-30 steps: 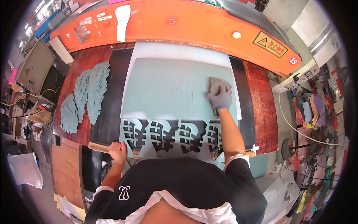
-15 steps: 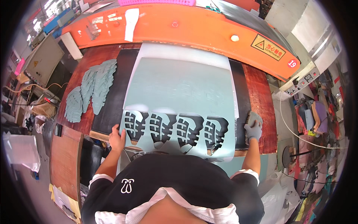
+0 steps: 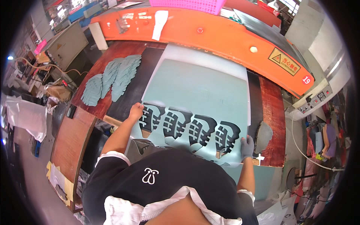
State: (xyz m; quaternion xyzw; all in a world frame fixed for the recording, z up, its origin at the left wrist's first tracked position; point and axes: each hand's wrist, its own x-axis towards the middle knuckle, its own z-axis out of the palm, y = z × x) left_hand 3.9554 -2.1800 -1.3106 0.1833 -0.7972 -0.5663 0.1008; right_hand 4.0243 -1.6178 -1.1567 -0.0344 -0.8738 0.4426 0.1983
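Note:
A pale blue-green sheet [image 3: 202,82] lies in front of me on a white board [image 3: 183,52]. Along its near part runs a row of several sole-shaped cut-outs, with dark surface showing through them. My bare left hand [image 3: 137,110] is closed at the sheet's left edge, beside the leftmost cut-out. At the near right corner, my right hand [image 3: 247,147], in a grey glove, pinches the sheet's edge. Just right of that hand a grey-green cut piece or small stack [image 3: 264,135] rests on the table. Stacks of cut sole-shaped pieces [image 3: 109,78] lie at the left.
An orange machine beam [image 3: 176,28] spans the far side, with a pink basket [image 3: 187,4] behind it. A control panel [image 3: 317,99] is at the right. Red-brown boards [image 3: 275,112] flank the black strips. Heaped coloured scraps [image 3: 326,144] lie at far right.
My right hand has let go of the grey-green piece and moved left to the sheet's edge. My left hand has moved up along the left edge and closed on it. The view has shifted.

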